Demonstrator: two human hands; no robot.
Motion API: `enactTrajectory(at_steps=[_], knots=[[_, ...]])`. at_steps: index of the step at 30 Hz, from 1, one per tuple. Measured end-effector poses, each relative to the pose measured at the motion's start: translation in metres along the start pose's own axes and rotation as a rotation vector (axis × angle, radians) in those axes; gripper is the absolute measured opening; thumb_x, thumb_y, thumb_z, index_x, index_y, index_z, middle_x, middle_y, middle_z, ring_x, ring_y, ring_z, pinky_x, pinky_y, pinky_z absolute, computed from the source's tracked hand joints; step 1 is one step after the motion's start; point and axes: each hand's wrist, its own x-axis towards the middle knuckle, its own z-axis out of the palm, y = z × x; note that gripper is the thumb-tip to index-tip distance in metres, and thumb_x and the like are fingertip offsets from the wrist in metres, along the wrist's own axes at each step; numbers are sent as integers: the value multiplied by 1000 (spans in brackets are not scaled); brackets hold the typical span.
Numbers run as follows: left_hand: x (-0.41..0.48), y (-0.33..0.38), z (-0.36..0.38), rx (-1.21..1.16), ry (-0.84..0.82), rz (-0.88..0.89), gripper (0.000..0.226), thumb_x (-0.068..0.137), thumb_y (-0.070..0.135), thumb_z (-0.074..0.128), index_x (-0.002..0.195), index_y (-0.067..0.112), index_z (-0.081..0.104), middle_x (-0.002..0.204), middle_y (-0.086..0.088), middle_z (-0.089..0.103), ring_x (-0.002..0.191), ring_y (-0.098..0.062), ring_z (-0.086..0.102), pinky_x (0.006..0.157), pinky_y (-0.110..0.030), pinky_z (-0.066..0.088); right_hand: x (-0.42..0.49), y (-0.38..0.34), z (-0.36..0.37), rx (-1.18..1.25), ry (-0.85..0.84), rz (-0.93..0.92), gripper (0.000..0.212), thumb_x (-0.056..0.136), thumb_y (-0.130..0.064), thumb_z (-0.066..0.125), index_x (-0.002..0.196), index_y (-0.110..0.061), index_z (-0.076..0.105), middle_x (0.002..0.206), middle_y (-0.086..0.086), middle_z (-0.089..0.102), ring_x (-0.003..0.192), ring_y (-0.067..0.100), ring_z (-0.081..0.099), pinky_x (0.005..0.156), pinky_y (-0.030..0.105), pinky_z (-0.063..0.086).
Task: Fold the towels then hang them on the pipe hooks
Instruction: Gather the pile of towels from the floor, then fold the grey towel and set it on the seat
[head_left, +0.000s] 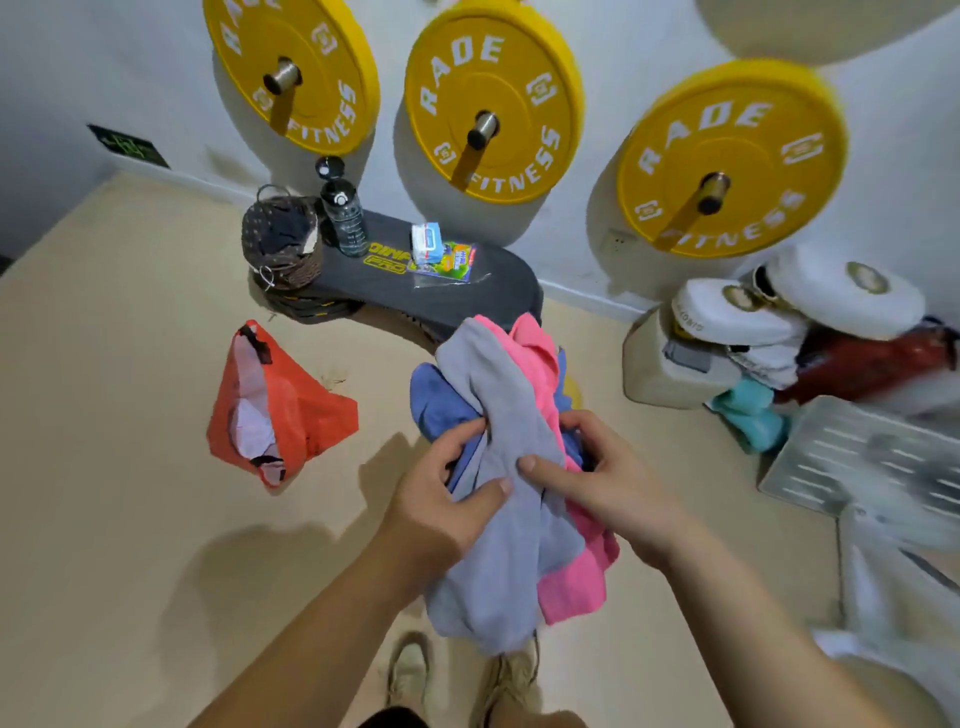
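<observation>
Three yellow weight plates (493, 104) hang on wall pegs above a dark bench (498, 291). In front of it, held over the beige floor (130, 519), is a bunched bundle of towels (509, 405), grey over pink and blue. An orange bag (291, 410) lies to the left. The left hand (447, 509) and right hand (608, 483) both grip the bundle, thumbs pressed into the grey cloth.

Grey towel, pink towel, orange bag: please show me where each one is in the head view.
grey towel (498, 384), head view, upper fold above the hands
pink towel (571, 597), head view, lower hanging end
orange bag (304, 410), head view, right side panel
</observation>
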Motion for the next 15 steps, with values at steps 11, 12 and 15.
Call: enactTrajectory(at_steps=[11,12,15], knots=[[-154,63,190,193,-550,111,49,88,15,79,126,39,62,114,30,71,107,9,66,99,-27,56,-308,61,-93,276,602,87,23,89,-28,79,111,-31,70,107,-11,78,100,5,74,88,31,58],[-174,60,214,203,-586,126,53,87,12,79,130,36,60,112,24,73,106,9,66,98,-25,56,-340,77,-99,303,666,104,21,90,-28,79,109,-31,71,105,-11,79,98,5,74,87,30,58],[-242,49,290,177,-690,100,70,85,0,79,140,27,45,96,8,77,94,-5,73,88,-28,59,-434,125,-122,352,847,136,18,89,-31,79,105,-33,71,104,-12,78,99,8,74,92,36,60]])
